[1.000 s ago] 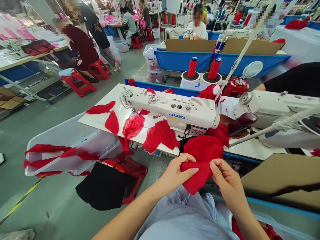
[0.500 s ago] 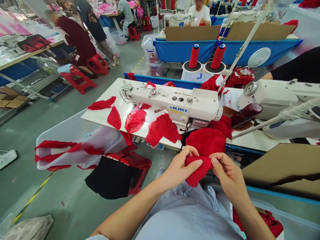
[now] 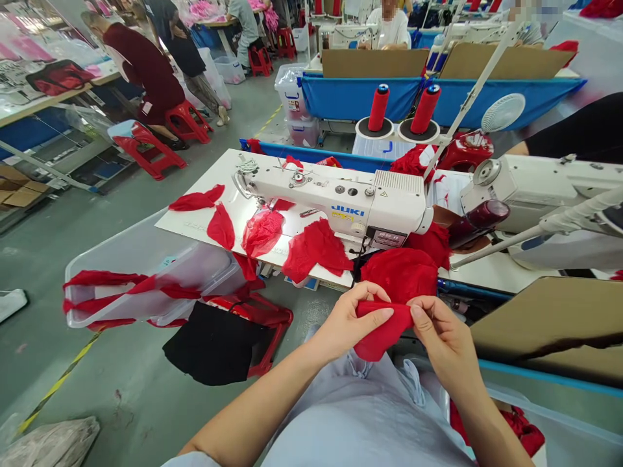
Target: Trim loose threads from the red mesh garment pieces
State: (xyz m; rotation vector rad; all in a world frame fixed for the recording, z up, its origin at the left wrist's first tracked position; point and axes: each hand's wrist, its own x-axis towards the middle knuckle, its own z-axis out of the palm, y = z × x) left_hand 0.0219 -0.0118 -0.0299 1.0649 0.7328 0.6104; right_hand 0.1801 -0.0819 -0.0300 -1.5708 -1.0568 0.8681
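Note:
Between my hands, above my lap, is a small red fabric piece (image 3: 377, 337) with its top edge drawn taut. My left hand (image 3: 357, 318) pinches that edge, thumb lying along the front. At the other end of the edge, my right hand (image 3: 438, 324) grips the corner between thumb and fingers. The cloth hangs down below my left thumb. Just beyond my hands lies a larger red fabric heap (image 3: 402, 269) at the table's near edge. A white JUKI sewing machine (image 3: 335, 198) stands behind it, with red cut pieces (image 3: 316, 250) spread on its table (image 3: 195, 227).
Left of the table, a clear plastic bin (image 3: 117, 259) has red strips over its rim. A red stool (image 3: 270, 347) carries a black cloth (image 3: 214, 344). Two red thread cones (image 3: 378, 109) stand behind the machine. At right are a cardboard panel (image 3: 549, 318) and another machine (image 3: 535, 188). Co-workers sit beyond.
Both hands keep their pinch on the red fabric piece, which has barely shifted. The view has moved slightly. A distant co-worker's hands in front have changed position.

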